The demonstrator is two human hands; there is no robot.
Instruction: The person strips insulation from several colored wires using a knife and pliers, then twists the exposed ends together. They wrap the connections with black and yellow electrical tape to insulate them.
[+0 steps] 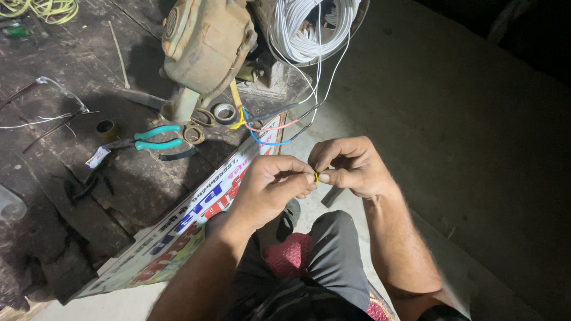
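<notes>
My left hand [270, 190] and my right hand [351, 166] meet in front of me, fingertips pinched together on a small yellow wire end [316, 176]. Both hands grip it between thumb and forefinger. Beyond the hands, red, blue and yellow wires [267, 128] run from an old greenish motor housing [205, 44]. Thin white and dark wires drop from a white wire coil [312, 27] toward my hands. My knees in dark trousers sit below the hands.
Teal-handled pliers [148, 139] lie on the dark, dirty work surface [71, 178] at left, beside small tape rolls [225, 112]. A printed board [178, 232] lies along its edge. Yellow wire [50, 9] lies at top left. Grey concrete floor [452, 148] spreads right.
</notes>
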